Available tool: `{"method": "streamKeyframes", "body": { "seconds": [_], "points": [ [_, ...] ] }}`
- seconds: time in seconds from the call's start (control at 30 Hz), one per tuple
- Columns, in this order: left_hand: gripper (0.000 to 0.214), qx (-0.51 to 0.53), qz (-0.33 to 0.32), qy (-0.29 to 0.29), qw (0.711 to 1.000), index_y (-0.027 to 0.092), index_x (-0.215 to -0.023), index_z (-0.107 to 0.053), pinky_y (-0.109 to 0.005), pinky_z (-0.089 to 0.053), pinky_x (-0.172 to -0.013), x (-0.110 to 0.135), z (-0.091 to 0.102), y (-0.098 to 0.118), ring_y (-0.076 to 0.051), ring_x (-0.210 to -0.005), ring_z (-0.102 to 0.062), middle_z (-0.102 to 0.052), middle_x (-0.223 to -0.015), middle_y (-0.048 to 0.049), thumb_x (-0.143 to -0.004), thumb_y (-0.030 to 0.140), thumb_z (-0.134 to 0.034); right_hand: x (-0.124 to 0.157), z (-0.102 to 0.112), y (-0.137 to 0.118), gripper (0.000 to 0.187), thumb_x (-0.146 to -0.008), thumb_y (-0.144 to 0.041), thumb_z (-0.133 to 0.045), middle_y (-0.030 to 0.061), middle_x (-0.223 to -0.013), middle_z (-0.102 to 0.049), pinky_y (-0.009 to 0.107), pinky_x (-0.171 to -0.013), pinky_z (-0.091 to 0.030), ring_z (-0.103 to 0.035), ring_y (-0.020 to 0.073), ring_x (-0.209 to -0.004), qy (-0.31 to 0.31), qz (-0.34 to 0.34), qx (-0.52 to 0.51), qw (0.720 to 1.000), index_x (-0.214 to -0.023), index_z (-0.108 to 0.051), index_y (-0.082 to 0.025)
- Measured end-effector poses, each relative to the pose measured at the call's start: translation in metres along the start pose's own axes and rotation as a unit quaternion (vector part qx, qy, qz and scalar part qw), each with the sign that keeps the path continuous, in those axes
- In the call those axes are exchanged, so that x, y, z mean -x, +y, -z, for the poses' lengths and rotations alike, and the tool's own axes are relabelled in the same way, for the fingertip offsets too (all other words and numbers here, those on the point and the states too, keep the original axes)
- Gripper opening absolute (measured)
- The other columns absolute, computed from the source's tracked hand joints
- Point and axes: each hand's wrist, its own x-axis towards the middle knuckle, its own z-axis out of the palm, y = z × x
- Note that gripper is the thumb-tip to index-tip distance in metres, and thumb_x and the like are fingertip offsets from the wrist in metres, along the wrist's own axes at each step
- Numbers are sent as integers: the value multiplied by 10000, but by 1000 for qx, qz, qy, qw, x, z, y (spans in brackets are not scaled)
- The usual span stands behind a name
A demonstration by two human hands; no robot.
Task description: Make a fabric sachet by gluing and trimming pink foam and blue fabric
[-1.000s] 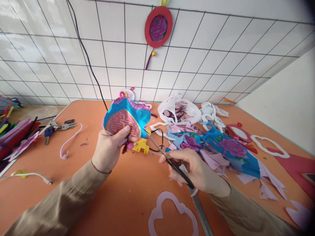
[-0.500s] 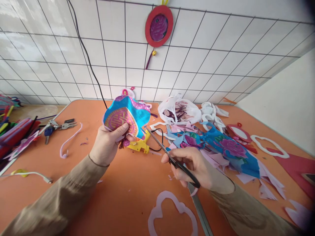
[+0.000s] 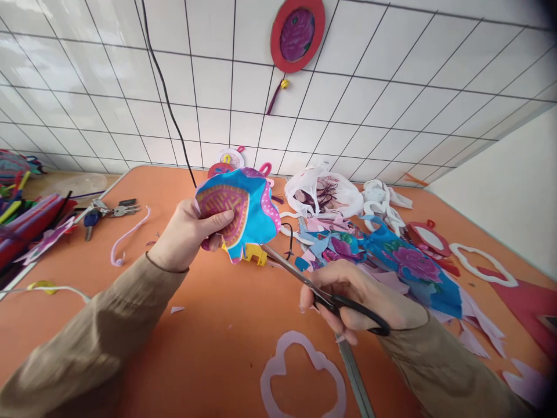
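My left hand (image 3: 187, 232) grips a blue fabric piece (image 3: 243, 212) with a pink patterned middle and a purple dotted edge, held up above the orange table (image 3: 217, 337). My right hand (image 3: 352, 293) is closed in the handles of black scissors (image 3: 322, 293). The scissor blades point up-left and end just below the fabric piece's lower edge. A yellow glue gun (image 3: 255, 253) lies on the table behind the fabric, mostly hidden by it.
Blue flowered fabric scraps (image 3: 391, 261), a white plastic bag (image 3: 324, 194) and cut white frames lie at right. Keys (image 3: 107, 210) and a pink pipe cleaner (image 3: 126, 235) lie at left. A pale frame cutout (image 3: 300, 377) and a metal ruler (image 3: 354, 377) lie in front. A red oval ornament (image 3: 298, 35) hangs on the wire grid.
My left hand turned the fabric piece and shifted it slightly right. My right hand drew back toward me and the scissor blades closed up, their tips now below the fabric's edge.
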Motion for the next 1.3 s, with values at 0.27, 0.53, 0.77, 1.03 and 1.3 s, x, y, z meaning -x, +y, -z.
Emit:
{"method": "streamKeyframes", "body": {
  "seconds": [0.27, 0.53, 0.77, 1.03, 1.3],
  "points": [
    [301, -69, -36, -54, 996, 161, -504, -597, -203, -273, -311, 0, 7, 8, -63, -315, -406, -482, -361, 26, -714, 283, -776, -2, 3, 13, 610, -712, -656, -665, -30, -537, -559, 156, -342, -353, -439, 39, -288, -48, 15, -29, 998, -980, -638, -109],
    [254, -92, -37, -76, 992, 162, -529, -604, -203, -293, -302, 0, 4, 13, -69, -309, -410, -491, -364, 26, -700, 244, -773, -3, -3, 15, 604, -705, -654, -678, -22, -526, -560, 133, -289, -290, -406, 35, -267, -52, 23, -65, 996, -951, -636, -105],
    [176, -87, -37, -59, 994, 174, -597, -677, -220, -313, -296, 1, 4, 13, -91, -313, -426, -533, -396, 8, -663, 277, -804, -6, -5, 16, 567, -726, -598, -688, -12, -501, -566, 133, -294, -298, -419, 43, -275, -47, 25, -86, 995, -958, -659, -81],
    [209, -100, -34, -55, 993, 168, -541, -645, -216, -290, -304, 1, 3, 16, -82, -308, -410, -511, -367, 8, -663, 243, -797, -5, -4, 14, 551, -741, -595, -683, -12, -519, -582, 131, -305, -302, -439, 41, -295, -54, 29, -89, 994, -964, -661, -92],
    [244, -119, -41, -55, 991, 171, -514, -632, -218, -286, -314, 1, 6, 15, -84, -312, -408, -500, -361, 6, -679, 266, -785, -4, -4, 12, 593, -715, -648, -679, -14, -525, -584, 146, -311, -293, -430, 39, -289, -31, 6, -68, 997, -953, -657, -106]
  ]
}}
